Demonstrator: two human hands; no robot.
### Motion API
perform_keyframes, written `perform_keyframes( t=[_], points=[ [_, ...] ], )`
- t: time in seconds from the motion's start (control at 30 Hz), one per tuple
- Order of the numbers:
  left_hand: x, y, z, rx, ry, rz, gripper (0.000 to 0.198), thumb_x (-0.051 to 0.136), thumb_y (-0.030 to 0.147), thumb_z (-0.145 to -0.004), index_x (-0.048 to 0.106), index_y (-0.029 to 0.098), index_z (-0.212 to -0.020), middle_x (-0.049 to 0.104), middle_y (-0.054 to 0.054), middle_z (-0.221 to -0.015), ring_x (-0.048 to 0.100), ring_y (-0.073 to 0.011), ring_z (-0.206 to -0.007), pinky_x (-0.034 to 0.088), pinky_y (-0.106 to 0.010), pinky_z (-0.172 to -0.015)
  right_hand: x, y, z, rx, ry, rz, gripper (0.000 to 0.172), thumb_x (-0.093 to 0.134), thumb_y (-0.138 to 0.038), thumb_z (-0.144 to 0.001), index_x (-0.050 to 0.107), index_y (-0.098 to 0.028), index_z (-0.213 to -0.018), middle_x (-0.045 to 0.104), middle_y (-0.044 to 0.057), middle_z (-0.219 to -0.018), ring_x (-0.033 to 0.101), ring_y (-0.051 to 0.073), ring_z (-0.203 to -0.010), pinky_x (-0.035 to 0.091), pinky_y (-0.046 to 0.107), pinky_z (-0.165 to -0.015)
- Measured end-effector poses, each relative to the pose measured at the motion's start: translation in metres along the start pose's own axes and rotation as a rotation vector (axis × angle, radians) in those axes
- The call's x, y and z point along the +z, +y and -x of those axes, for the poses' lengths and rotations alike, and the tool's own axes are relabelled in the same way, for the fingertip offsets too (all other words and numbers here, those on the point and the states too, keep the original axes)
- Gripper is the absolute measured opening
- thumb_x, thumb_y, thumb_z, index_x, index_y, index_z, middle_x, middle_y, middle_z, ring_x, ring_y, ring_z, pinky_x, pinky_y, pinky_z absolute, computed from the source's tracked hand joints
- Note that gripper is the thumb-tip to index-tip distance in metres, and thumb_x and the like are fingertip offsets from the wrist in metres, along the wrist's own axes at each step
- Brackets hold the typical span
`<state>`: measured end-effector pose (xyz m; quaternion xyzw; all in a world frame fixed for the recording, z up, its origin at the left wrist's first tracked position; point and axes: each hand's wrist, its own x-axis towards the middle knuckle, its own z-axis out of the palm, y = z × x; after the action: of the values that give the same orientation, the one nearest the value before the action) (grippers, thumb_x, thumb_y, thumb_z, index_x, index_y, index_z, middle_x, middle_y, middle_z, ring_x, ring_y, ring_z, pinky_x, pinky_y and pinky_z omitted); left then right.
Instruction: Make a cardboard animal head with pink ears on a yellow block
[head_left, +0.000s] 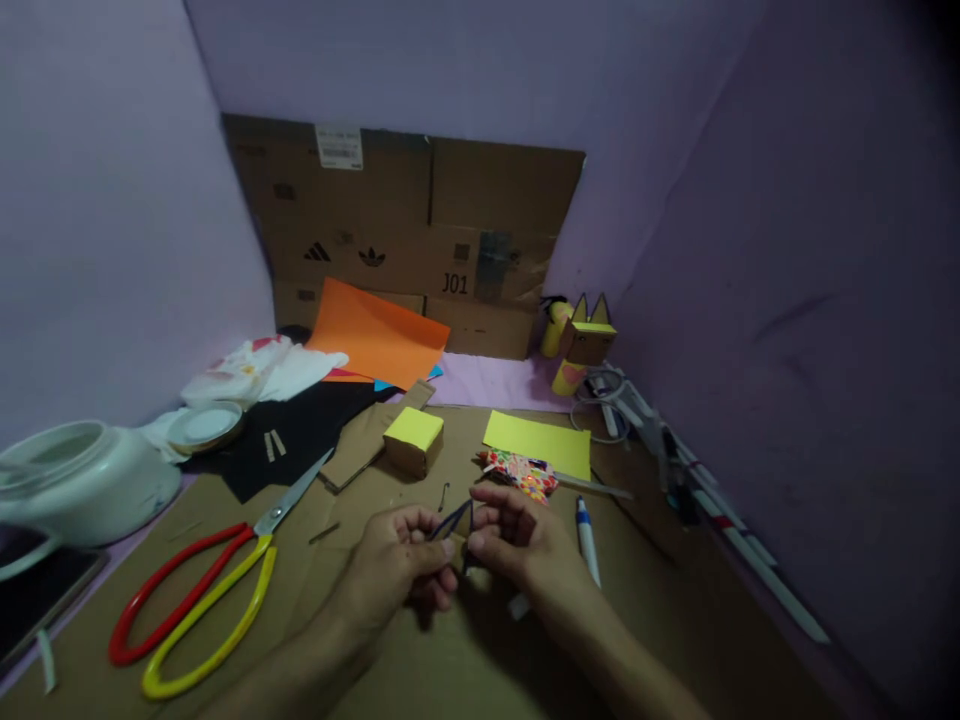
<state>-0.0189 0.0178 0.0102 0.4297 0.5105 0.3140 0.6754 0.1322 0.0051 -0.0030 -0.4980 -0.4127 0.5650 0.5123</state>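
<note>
Above the cardboard sheet point(330, 610), a small cardboard triangle with dark edging point(463, 522) is pinched between my two hands. My left hand point(401, 560) grips its left side between thumb and fingers. At its right side, my right hand point(517, 545) is closed on it with thumb and forefinger. Just beyond them sits a small cardboard box with a yellow top point(415, 430). A flowered, red-and-white item point(525, 472) lies behind my right hand, beside a yellow paper strip point(540, 440). A blue-and-white pen point(587, 540) lies to the right.
Large scissors point(262, 540) with red and yellow handles lie on the left, near a white pot point(90, 470). Orange paper point(375, 335) and black paper point(300, 430) are farther back. A cardboard figure with pointed ears point(589, 340) stands at back right. Purple walls enclose the workspace.
</note>
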Motion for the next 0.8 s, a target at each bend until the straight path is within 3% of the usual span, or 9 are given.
perform_keyframes(
  t=[0.13, 0.27, 0.37, 0.5, 0.6, 0.8],
  points=[
    [-0.001, -0.007, -0.003, -0.032, 0.005, 0.064, 0.037, 0.075, 0.038, -0.052, 0.051, 0.018, -0.07, 0.064, 0.0, -0.046, 0.052, -0.0089, -0.035, 0.039, -0.018, -0.039, 0.002, 0.002, -0.002, 0.111, 0.05, -0.039, 0.037, 0.081, -0.042, -0.051, 0.061, -0.017, -0.07, 0.061, -0.003, -0.055, 0.054, 0.009, -0.045, 0.046, 0.024, -0.048],
    [-0.002, -0.008, -0.002, -0.072, -0.001, 0.087, 0.041, 0.079, 0.04, -0.048, 0.052, 0.017, -0.067, 0.065, -0.003, -0.046, 0.053, -0.0103, -0.034, 0.039, -0.018, -0.038, 0.005, 0.001, -0.002, 0.151, 0.071, -0.014, 0.037, 0.082, -0.044, -0.05, 0.061, -0.016, -0.06, 0.058, -0.004, -0.044, 0.05, 0.008, -0.039, 0.042, 0.021, -0.043],
    [-0.004, -0.003, -0.001, -0.056, 0.03, 0.072, 0.036, 0.076, 0.043, -0.05, 0.056, 0.015, -0.061, 0.058, 0.0, -0.04, 0.045, -0.0074, -0.03, 0.031, -0.016, -0.033, 0.003, -0.003, -0.001, 0.152, 0.097, 0.009, 0.034, 0.079, -0.043, -0.051, 0.06, -0.016, -0.059, 0.057, -0.005, -0.043, 0.049, 0.007, -0.038, 0.042, 0.02, -0.042],
    [-0.011, 0.003, -0.003, 0.013, 0.158, 0.088, 0.03, 0.073, 0.039, -0.051, 0.056, 0.015, -0.056, 0.038, 0.01, -0.036, 0.024, -0.0011, -0.032, 0.015, -0.013, -0.031, 0.001, -0.006, 0.0, 0.124, 0.105, 0.036, 0.031, 0.074, -0.043, -0.056, 0.057, -0.018, -0.061, 0.054, -0.008, -0.044, 0.048, 0.007, -0.037, 0.041, 0.02, -0.041],
    [-0.016, 0.004, -0.005, 0.049, 0.212, 0.108, 0.029, 0.072, 0.037, -0.05, 0.057, 0.015, -0.061, 0.039, 0.01, -0.041, 0.025, -0.0024, -0.036, 0.016, -0.013, -0.032, 0.002, -0.004, 0.001, 0.113, 0.089, 0.082, 0.026, 0.072, -0.039, -0.058, 0.057, -0.018, -0.061, 0.052, -0.008, -0.042, 0.045, 0.007, -0.035, 0.038, 0.019, -0.037],
    [-0.02, 0.001, -0.006, 0.032, 0.189, 0.098, 0.029, 0.071, 0.034, -0.052, 0.056, 0.016, -0.068, 0.042, 0.009, -0.039, 0.027, -0.0037, -0.035, 0.019, -0.013, -0.032, 0.006, 0.006, 0.001, 0.081, 0.077, 0.159, 0.016, 0.069, -0.032, -0.063, 0.061, -0.019, -0.066, 0.053, -0.006, -0.049, 0.045, 0.008, -0.04, 0.04, 0.02, -0.037]
  ],
)
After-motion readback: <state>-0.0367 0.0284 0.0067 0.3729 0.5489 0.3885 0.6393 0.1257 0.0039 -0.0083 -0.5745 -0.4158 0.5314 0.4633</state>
